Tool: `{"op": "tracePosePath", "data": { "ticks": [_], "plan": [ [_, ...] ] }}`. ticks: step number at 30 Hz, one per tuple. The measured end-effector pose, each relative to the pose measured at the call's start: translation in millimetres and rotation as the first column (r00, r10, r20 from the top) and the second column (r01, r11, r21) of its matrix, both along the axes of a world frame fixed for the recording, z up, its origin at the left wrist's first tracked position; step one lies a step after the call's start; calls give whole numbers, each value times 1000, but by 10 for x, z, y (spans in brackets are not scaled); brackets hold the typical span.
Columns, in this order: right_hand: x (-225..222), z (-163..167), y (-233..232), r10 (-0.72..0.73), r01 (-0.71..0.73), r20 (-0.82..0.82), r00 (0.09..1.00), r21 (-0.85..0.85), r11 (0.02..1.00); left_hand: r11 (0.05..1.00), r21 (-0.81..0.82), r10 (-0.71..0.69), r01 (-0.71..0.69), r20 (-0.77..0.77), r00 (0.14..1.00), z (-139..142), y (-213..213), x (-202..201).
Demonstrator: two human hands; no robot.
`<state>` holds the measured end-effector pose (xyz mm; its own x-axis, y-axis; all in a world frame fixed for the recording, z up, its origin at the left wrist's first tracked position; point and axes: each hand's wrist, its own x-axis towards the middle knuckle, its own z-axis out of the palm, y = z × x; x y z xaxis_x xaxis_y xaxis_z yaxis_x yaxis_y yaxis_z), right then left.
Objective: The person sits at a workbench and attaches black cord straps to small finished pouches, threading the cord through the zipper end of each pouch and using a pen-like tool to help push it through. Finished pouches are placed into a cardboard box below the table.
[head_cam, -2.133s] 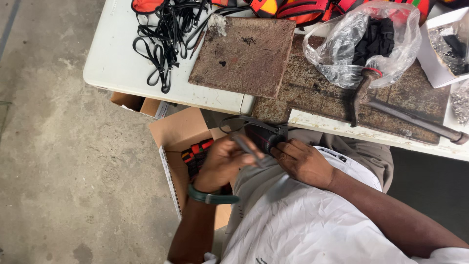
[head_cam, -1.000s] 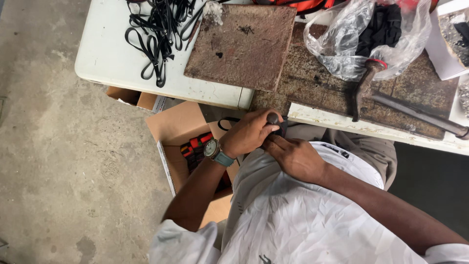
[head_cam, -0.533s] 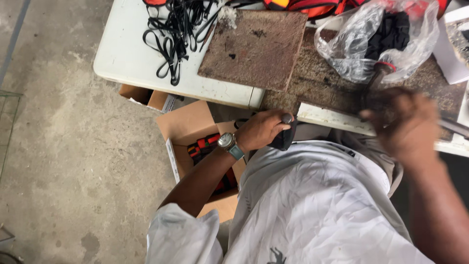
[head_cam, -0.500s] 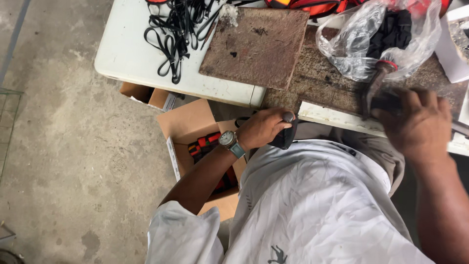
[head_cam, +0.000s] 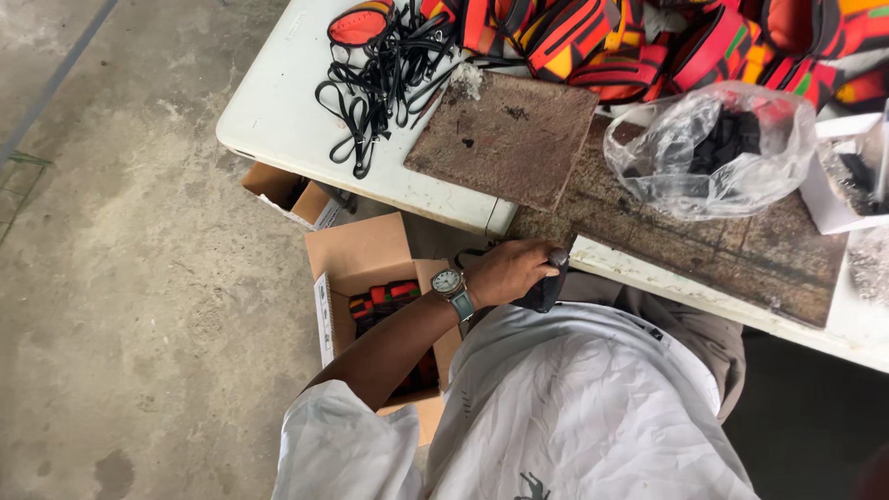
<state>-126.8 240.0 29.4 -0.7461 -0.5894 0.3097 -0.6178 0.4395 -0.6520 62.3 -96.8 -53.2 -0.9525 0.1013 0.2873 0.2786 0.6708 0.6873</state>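
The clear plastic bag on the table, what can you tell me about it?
The clear plastic bag is thin, crinkled and shiny, bunched loosely so it bulges into a rounded heap. Through it shows a clump of small black pieces, too tangled to identify. It rests on a worn brown board on the white table, with bright orange patterned fabric items right behind it. No hand touches it.

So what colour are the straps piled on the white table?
Black, a tangled pile of straps at the table's far-left end, in the head view.

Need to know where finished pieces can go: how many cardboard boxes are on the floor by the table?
2. One open box beside the left hand, holding colourful pieces; another box partly under the table's edge. More may be hidden beneath.
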Motion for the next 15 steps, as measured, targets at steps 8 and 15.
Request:
{"op": "tracePosePath", "data": {
  "ticks": [8,15],
  "plan": [
    [358,315,-262,166,6,-363,917,429,903,1000,-19,13,-12,54,998,-54,6,-2],
    [265,443,-618,216,83,-420,881,588,805,985,-163,49,-62,-79,996,-74,19,-12]
  ]
}}
